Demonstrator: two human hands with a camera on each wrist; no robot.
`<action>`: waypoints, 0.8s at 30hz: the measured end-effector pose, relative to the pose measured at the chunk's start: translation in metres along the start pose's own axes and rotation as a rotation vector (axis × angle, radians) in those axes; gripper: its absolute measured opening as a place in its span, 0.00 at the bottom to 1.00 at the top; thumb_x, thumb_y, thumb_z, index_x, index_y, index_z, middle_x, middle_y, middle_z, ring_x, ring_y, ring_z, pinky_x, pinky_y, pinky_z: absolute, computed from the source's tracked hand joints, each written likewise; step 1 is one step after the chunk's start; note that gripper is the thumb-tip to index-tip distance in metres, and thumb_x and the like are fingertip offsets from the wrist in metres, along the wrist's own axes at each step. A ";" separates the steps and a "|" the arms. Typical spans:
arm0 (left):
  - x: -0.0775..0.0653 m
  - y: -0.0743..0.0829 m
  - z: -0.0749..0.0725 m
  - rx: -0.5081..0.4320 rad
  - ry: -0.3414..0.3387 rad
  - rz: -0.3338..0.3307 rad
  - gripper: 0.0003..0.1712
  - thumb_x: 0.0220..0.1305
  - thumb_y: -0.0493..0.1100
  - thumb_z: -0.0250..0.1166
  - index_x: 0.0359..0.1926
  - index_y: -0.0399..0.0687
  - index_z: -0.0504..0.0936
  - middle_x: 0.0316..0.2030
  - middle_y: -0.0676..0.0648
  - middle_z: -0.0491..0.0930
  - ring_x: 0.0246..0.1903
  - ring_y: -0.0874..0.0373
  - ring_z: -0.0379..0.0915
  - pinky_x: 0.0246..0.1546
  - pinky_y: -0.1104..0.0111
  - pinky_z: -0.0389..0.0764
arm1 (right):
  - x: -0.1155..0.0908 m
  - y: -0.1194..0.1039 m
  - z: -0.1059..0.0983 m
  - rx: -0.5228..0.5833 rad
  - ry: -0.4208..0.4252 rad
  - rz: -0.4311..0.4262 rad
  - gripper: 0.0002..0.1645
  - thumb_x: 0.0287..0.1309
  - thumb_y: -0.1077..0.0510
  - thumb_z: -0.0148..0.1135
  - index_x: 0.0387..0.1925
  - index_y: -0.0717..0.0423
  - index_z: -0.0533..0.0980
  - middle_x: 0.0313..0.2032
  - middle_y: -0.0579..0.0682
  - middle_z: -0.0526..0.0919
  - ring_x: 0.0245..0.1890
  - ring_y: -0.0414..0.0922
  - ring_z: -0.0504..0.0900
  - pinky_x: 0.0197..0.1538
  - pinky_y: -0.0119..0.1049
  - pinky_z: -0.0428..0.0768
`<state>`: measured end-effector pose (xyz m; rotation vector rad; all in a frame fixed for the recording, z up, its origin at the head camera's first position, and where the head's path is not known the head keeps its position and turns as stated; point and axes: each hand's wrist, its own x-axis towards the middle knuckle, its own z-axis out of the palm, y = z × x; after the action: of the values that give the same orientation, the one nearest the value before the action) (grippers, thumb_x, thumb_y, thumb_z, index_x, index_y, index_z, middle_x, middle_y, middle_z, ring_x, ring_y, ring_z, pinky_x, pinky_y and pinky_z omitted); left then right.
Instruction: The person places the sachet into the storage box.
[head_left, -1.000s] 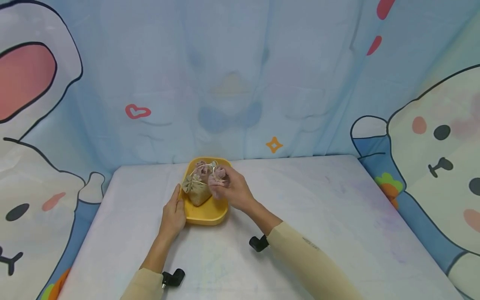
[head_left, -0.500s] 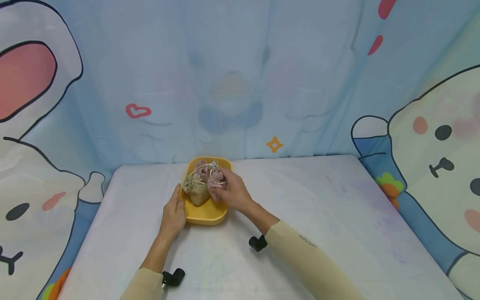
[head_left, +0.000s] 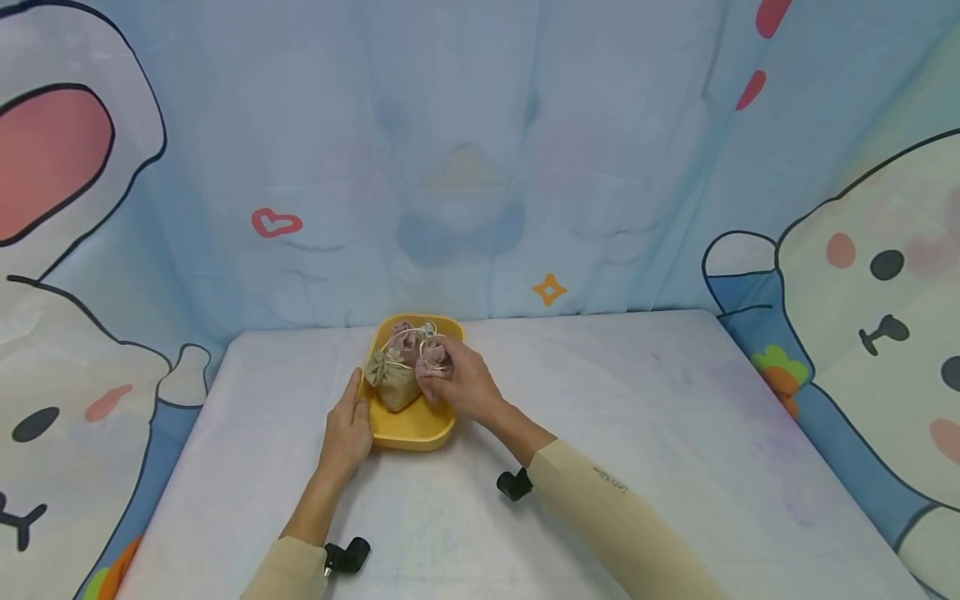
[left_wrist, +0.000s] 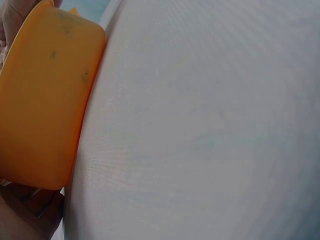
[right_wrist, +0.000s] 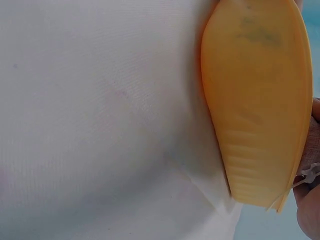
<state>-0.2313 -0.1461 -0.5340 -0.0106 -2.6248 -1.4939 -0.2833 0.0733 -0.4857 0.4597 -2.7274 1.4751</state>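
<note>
A yellow plastic tray (head_left: 412,433) stands near the table's far edge and holds several small drawstring pouches. My left hand (head_left: 347,429) lies along the tray's left side, fingers straight against its wall; in the left wrist view the hand (left_wrist: 30,212) touches the tray's outer wall (left_wrist: 45,110). My right hand (head_left: 472,383) pinches a mauve pouch (head_left: 433,360) just inside the tray's right rim. Beside it sit an olive-green pouch (head_left: 397,387) and another mauve pouch (head_left: 405,340) behind. In the right wrist view the fingers (right_wrist: 310,210) and a pale cord (right_wrist: 309,174) are partly cut off.
A white cloth covers the table (head_left: 637,450). Behind it hangs a light blue curtain (head_left: 480,150) printed with cartoon animals. A black wrist camera (head_left: 347,555) sticks out from the left sleeve, and another camera (head_left: 514,485) from the right.
My right hand has shifted slightly left, bringing the pinched mauve pouch closer to the olive-green one. The left hand and the tray stay where they were.
</note>
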 end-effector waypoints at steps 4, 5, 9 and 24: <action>0.000 0.000 0.000 -0.008 -0.001 0.000 0.33 0.81 0.40 0.38 0.83 0.42 0.51 0.80 0.37 0.57 0.79 0.41 0.53 0.79 0.46 0.58 | 0.001 0.001 0.001 -0.017 -0.005 -0.014 0.38 0.60 0.64 0.74 0.70 0.49 0.72 0.63 0.51 0.80 0.64 0.50 0.78 0.71 0.50 0.78; 0.000 0.001 0.000 -0.011 -0.002 0.000 0.33 0.81 0.40 0.38 0.83 0.42 0.51 0.80 0.37 0.56 0.79 0.41 0.53 0.79 0.46 0.58 | 0.002 0.001 0.002 -0.024 -0.008 -0.018 0.38 0.60 0.65 0.74 0.70 0.49 0.72 0.63 0.51 0.80 0.64 0.50 0.78 0.71 0.50 0.77; 0.000 0.000 0.000 -0.019 -0.007 -0.002 0.33 0.82 0.40 0.38 0.83 0.42 0.51 0.80 0.37 0.56 0.79 0.41 0.52 0.79 0.46 0.57 | 0.003 0.000 0.003 -0.052 -0.027 -0.040 0.37 0.60 0.63 0.74 0.69 0.50 0.72 0.63 0.51 0.81 0.63 0.50 0.78 0.71 0.50 0.77; -0.001 0.001 0.000 -0.026 -0.002 0.003 0.33 0.81 0.40 0.39 0.83 0.41 0.51 0.80 0.37 0.56 0.79 0.41 0.53 0.80 0.46 0.57 | 0.008 0.003 0.015 -0.306 -0.028 -0.138 0.28 0.60 0.53 0.75 0.61 0.48 0.77 0.59 0.47 0.85 0.64 0.46 0.80 0.78 0.55 0.59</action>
<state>-0.2297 -0.1459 -0.5329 -0.0190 -2.6059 -1.5277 -0.2901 0.0607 -0.4948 0.6422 -2.8072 1.0049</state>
